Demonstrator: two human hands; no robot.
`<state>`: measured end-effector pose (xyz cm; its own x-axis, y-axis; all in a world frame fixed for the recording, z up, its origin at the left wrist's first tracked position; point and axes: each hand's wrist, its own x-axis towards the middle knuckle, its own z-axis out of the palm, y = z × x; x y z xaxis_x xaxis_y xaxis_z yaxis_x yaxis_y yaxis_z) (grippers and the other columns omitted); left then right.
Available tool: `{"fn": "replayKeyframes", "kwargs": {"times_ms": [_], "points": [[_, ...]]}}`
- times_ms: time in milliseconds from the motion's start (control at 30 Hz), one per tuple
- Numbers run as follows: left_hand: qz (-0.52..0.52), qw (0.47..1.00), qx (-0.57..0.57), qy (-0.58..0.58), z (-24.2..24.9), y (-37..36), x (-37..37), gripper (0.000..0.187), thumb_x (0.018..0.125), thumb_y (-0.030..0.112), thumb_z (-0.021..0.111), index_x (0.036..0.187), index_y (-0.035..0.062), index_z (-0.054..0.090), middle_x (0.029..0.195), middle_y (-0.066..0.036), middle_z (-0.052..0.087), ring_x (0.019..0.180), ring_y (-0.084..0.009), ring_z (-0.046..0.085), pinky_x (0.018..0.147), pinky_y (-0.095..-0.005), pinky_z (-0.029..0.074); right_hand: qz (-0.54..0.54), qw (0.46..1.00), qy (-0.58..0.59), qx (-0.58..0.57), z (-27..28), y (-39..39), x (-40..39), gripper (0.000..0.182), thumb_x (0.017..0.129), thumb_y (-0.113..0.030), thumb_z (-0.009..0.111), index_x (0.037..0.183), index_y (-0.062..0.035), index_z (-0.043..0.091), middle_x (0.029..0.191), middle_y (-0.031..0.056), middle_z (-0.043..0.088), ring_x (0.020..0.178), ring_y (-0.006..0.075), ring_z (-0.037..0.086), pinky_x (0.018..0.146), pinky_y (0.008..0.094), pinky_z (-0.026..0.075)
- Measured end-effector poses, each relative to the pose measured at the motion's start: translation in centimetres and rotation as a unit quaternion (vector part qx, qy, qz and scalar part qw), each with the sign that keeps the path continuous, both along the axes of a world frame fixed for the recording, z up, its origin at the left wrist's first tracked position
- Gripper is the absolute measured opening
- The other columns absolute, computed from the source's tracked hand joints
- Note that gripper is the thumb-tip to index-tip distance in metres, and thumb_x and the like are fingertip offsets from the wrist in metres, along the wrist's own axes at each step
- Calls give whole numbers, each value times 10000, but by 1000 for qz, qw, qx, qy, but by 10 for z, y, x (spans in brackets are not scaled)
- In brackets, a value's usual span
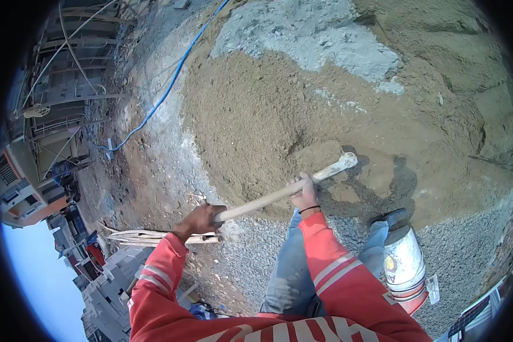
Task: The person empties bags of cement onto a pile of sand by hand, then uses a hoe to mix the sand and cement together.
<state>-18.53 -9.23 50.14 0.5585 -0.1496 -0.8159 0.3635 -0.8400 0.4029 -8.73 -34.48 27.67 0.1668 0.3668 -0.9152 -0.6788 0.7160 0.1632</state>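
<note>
Handle [262, 203] of pale wood, clasped at its end by left hand [202, 220], farther along by right hand [305, 194]; tool head [349, 160] over brown sand [239, 114], bucket [402, 262] nearby on gravel [459, 245].

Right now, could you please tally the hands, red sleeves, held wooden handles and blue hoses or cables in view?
Hands: 2 (left hand, right hand)
Red sleeves: 2 (left sleeve, right sleeve)
Held wooden handle: 1
Blue hose or cable: 1
Total: 6
</note>
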Motion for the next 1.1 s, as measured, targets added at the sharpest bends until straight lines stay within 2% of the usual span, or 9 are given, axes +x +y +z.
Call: {"fn": "replayKeyframes", "kwargs": {"times_ms": [167,300,500,600,733,800,867,967,1100], "points": [[-18,984,172,-37,31,104,-44,362,696,79,665,1049,139,611,783,-179,667,758,-410,638,653,-483,512,3,988,-36,147,51,103,-43,202,886,-219,621,1014,-72,568,1018,77,620,1037,229,603,892,370,482],[-47,988,113,-90,2,30,-34,251,758,91,649,1001,130,603,772,-181,654,754,-414,635,642,-500,506,11,995,-96,22,69,20,-22,239,864,-187,657,1024,-35,564,940,85,639,863,222,660,749,342,537],[90,989,-121,9,-120,-292,6,365,767,96,710,1089,-10,573,790,-192,644,729,-371,644,670,-425,506,75,899,-157,-401,-21,-250,50,163,858,-143,655,869,-3,573,723,68,602,588,179,622,516,309,523],[285,885,-330,164,-195,-472,41,208,819,67,692,831,47,486,617,-4,496,480,-81,463,423,-263,374,267,727,-188,-604,-65,-409,108,358,797,-218,660,985,44,505,862,212,622,805,353,625,734,416,514],[366,774,-456,244,-262,-676,131,122,835,13,615,818,24,495,606,-4,446,473,-88,431,412,-257,339,395,574,-156,-700,-79,-553,155,552,753,-222,684,1140,57,407,953,267,637,920,431,628,816,458,519],[392,713,-531,236,-325,-737,147,31,845,55,582,863,35,567,656,-2,531,489,-118,501,435,-274,373,400,566,-128,-709,-100,-582,145,566,752,-189,680,1165,55,379,971,267,640,949,434,625,830,468,517],[183,785,-576,-136,-448,-776,103,71,840,69,575,906,48,587,690,-3,570,514,-103,551,425,-263,405,425,569,-96,-698,-135,-601,138,563,754,-166,667,1179,61,375,978,275,637,953,436,626,831,471,516],[484,731,-384,289,-340,-763,124,122,834,81,586,948,38,582,723,-23,597,526,-112,579,405,-270,440,463,613,-102,-632,-163,-601,93,566,766,-130,630,1214,80,356,1000,297,627,965,438,624,837,479,513],[426,796,-321,287,-314,-698,65,123,856,112,576,963,55,554,731,-34,603,505,-118,567,383,-268,409,455,705,-89,-537,-127,-537,32,695,773,-94,594,1325,137,240,1016,327,615,966,437,625,843,493,508]]}}
